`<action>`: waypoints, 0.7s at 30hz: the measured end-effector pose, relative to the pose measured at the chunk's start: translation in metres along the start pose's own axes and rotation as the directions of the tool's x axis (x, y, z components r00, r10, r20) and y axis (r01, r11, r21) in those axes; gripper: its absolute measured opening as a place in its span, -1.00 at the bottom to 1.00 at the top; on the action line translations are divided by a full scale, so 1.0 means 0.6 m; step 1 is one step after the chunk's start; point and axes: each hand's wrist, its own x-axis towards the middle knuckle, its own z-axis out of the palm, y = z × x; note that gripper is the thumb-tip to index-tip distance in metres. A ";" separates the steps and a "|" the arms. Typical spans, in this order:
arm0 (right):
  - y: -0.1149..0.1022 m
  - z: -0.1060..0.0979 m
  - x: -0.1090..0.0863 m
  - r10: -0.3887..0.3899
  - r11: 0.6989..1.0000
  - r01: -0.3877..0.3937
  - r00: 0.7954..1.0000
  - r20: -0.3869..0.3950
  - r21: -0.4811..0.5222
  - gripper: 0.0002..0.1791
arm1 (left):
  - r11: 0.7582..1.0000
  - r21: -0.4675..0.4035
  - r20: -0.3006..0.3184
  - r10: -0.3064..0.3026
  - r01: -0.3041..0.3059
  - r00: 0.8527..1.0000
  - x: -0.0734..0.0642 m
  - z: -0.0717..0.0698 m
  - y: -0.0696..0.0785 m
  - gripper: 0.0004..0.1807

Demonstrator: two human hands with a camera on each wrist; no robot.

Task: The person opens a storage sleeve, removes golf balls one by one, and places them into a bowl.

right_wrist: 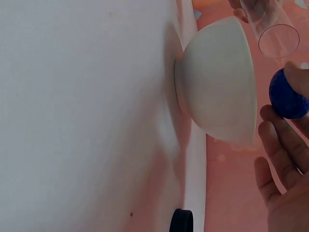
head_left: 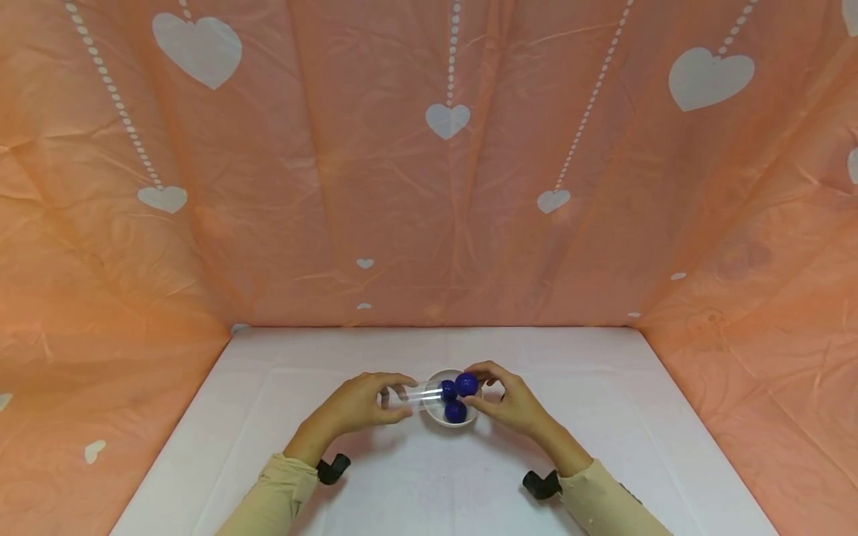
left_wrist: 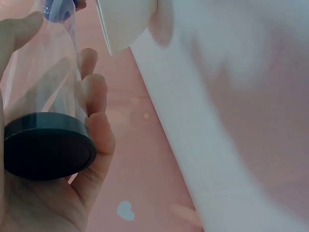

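Observation:
My left hand [head_left: 362,402] grips a clear tube [head_left: 415,396] by its sides, the tube lying nearly level. Its black end cap [left_wrist: 48,145] sits toward the palm in the left wrist view. The tube's open rim [right_wrist: 279,41] points toward my right hand [head_left: 508,398], which pinches a dark blue ball [head_left: 466,384] between thumb and fingertips. In the right wrist view this ball [right_wrist: 286,94] is a little apart from the rim. Below, a white bowl [head_left: 447,425] holds a blue ball [head_left: 456,412] and another blue ball [head_left: 448,390], the latter partly overlapped by the tube end.
The bowl stands on a white-covered table [head_left: 429,476]. Peach cloth with white hearts [head_left: 447,120] hangs behind and at both sides. Black wrist devices [head_left: 333,470] show below each forearm, close over the table.

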 end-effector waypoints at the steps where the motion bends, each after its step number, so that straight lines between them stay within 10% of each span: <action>1: 0.001 -0.001 -0.001 0.003 1.000 -0.003 1.000 -0.004 -0.011 -0.55 | 1.000 -0.002 0.000 -0.004 0.004 1.000 -0.001 0.000 0.000 -0.48; 21: 0.008 -0.006 -0.008 0.012 0.993 -0.012 1.000 0.007 -0.118 -0.52 | 1.000 -0.005 0.001 -0.025 0.025 1.000 -0.003 0.003 -0.003 -0.49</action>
